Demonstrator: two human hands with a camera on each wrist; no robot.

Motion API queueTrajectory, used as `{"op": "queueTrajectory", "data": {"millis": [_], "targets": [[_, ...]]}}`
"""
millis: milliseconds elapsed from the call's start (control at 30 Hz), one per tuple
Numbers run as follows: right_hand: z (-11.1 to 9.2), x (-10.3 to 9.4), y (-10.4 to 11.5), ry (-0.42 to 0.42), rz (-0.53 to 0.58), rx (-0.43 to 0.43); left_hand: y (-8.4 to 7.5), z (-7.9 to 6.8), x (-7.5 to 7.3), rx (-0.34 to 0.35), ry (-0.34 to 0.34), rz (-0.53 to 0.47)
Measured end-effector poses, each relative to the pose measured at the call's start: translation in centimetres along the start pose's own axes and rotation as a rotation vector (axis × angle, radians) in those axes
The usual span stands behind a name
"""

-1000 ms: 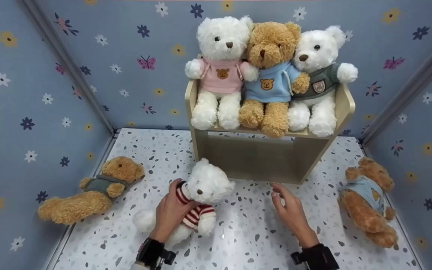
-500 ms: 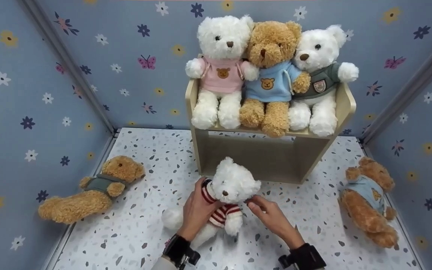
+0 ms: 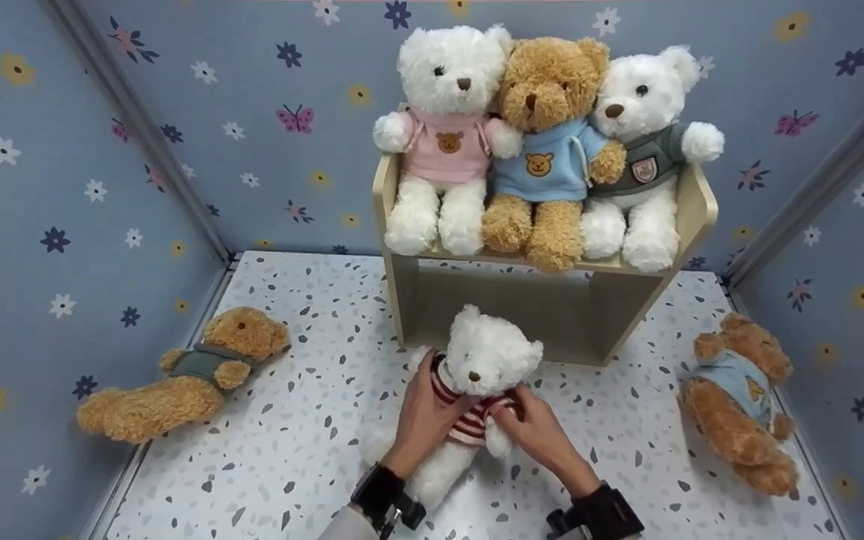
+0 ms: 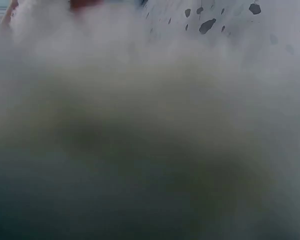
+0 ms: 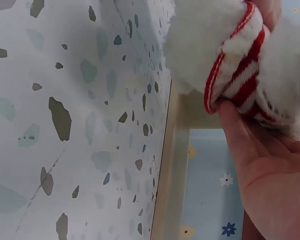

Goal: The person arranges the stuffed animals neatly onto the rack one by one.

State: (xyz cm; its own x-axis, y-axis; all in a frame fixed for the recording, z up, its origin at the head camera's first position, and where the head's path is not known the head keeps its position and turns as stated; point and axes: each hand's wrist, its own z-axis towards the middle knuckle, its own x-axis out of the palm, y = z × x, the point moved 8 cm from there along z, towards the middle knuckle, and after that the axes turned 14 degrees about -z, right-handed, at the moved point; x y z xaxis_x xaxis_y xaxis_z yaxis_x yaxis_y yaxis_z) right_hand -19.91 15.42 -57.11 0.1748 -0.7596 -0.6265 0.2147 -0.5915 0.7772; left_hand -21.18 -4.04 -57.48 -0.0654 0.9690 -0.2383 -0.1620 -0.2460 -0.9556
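1. Between the side edges of the counter (image 3: 289, 480), the left hand (image 3: 426, 412) and right hand (image 3: 544, 435) curl around opposite sides of a striped-sweatered white teddy bear (image 3: 469, 429).
2. Behind stands a wooden shelf (image 3: 398, 292); a green-shirted brown bear (image 3: 207, 367) lies by the left edge.
3. Some fingertips are hidden; the left wrist view is mostly blurred.

Your left hand (image 3: 424, 414) and right hand (image 3: 541, 429) grip the striped-sweater bear (image 3: 469, 429); three bears (image 3: 541, 161) sit on the shelf (image 3: 697, 208) behind; a brown bear (image 3: 188, 386) lies left, another bear (image 3: 738, 409) right.
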Motion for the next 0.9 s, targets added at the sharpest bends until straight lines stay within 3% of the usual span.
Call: {"op": "queueTrajectory", "data": {"millis": [100,267,433,667,900], "targets": [[0.1,-0.3,-0.2,-0.023,0.004,0.013,-0.3,0.0,0.5,0.022,0.052,-0.061],[0.2,-0.1,-0.5,0.009,0.074,0.047,-0.5,-0.1,1.1,0.015,0.121,-0.142],[0.3,-0.4,-0.7,0.001,0.127,0.063,-0.2,-0.3,1.1,-0.046,0.184,-0.135],[1.2,-2.3,-0.3,-0.078,0.098,0.040,-0.8,-0.2,0.2,-0.006,0.283,-0.133],[2.0,-3.5,-0.3,-0.094,0.099,0.026,-0.2,-0.6,0.9,-0.112,0.334,-0.264]]}}
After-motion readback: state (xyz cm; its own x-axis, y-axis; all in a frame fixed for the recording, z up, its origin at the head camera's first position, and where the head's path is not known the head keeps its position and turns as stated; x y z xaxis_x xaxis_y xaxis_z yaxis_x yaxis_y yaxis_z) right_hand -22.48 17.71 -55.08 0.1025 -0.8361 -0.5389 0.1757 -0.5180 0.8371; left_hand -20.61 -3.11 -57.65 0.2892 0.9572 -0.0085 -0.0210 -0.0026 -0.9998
